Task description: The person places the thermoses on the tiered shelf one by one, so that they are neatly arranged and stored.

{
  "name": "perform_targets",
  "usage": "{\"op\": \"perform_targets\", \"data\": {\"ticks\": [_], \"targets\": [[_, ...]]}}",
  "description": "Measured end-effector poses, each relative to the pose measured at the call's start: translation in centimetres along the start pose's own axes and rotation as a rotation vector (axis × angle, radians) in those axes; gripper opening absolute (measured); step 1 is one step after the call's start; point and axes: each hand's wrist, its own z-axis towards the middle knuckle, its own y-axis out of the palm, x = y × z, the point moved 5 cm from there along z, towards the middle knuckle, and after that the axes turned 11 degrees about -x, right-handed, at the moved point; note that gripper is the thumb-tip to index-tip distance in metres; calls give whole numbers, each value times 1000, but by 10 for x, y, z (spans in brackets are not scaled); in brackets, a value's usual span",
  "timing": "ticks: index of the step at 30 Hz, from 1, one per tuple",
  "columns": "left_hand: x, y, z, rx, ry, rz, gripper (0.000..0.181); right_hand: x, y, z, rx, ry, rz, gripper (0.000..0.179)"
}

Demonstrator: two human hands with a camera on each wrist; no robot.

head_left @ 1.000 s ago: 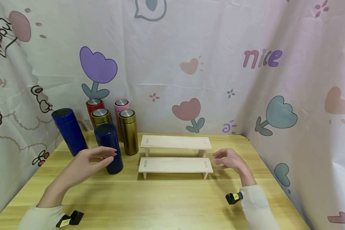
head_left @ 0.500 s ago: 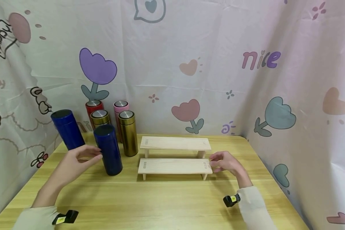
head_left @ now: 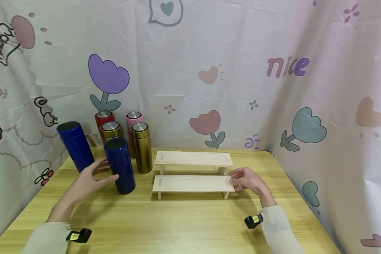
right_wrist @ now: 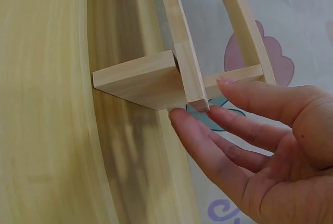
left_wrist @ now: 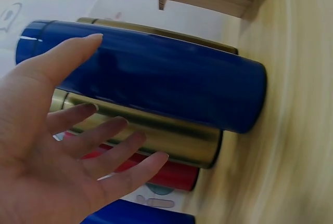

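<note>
A dark blue thermos flask [head_left: 120, 165] stands upright at the front of a group of flasks. My left hand [head_left: 90, 180] is at its left side, thumb near the flask's front and fingers spread behind it. In the left wrist view the left hand [left_wrist: 73, 125] has relaxed fingers, with the thumb overlapping the blue flask [left_wrist: 166, 73]. At the right end of the lower wooden shelf [head_left: 190, 183] is my right hand [head_left: 247, 179]. The right wrist view has that hand's loosely bent fingers [right_wrist: 208, 151] right at the end of the wooden board [right_wrist: 190, 78], the thumb above.
Behind the front flask stand gold flasks [head_left: 142, 150], a red flask [head_left: 104, 120] and a pink flask [head_left: 134, 117]. Another blue flask [head_left: 76, 146] is at far left. A higher wooden shelf [head_left: 193, 158] rises behind the lower one. A patterned curtain [head_left: 177, 53] backs the wooden table [head_left: 184, 225].
My left hand first drew back left from over the front blue flask, then came in around its side. The right hand moved left to the lower shelf's end. Flasks and shelves stayed put.
</note>
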Motion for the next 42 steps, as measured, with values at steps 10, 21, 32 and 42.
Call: {"op": "perform_targets", "data": {"ticks": [10, 21, 32, 42], "targets": [[-18, 8, 10, -33, -35, -70, 97, 5, -2, 2, -23, -15, 34, 46], [-23, 15, 18, -15, 11, -79, 94, 8, 0, 2, -6, -9, 53, 46], [-26, 23, 21, -19, 2, -55, 95, 14, 1, 2, -24, -20, 90, 47], [-24, 23, 23, 15, 55, -61, 87, 12, 0, 2, -21, -13, 92, 46]]}}
